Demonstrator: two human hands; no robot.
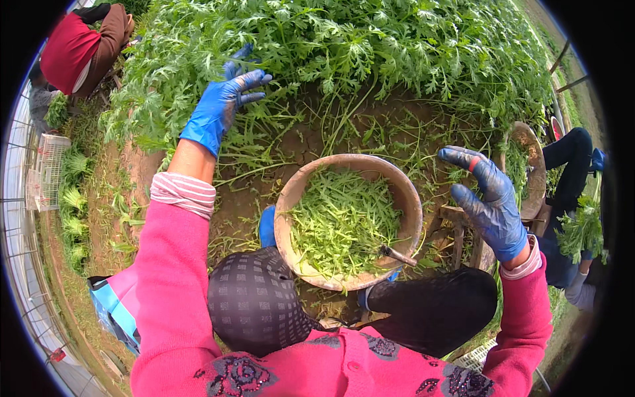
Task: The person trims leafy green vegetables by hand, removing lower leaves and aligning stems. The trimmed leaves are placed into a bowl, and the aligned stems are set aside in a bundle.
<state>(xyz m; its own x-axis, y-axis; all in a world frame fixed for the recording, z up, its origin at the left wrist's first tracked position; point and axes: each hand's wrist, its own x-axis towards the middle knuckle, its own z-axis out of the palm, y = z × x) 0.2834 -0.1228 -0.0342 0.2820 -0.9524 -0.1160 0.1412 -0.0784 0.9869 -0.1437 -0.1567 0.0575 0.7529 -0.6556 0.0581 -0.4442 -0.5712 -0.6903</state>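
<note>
My left hand point(225, 99), in a blue glove, reaches with spread fingers to the edge of the standing leafy greens point(347, 44), whose leaves look like crown daisy; nothing shows in its grip. My right hand point(488, 198), also blue-gloved and with a red band on one finger, hovers empty right of the round basin point(417, 213). Between my knees, the basin holds cut leaves and stems point(347, 218). A small tool with a dark handle point(398, 256) lies on them, its handle over the basin's lower right rim.
A wooden stool point(454, 213) and another basin point(535, 168) stand at right, beside a person holding greens point(583, 228). At left, people point(74, 54) bend by the bed, near white plastic crates point(49, 168) and bundled greens point(75, 198). Cut stems litter the soil.
</note>
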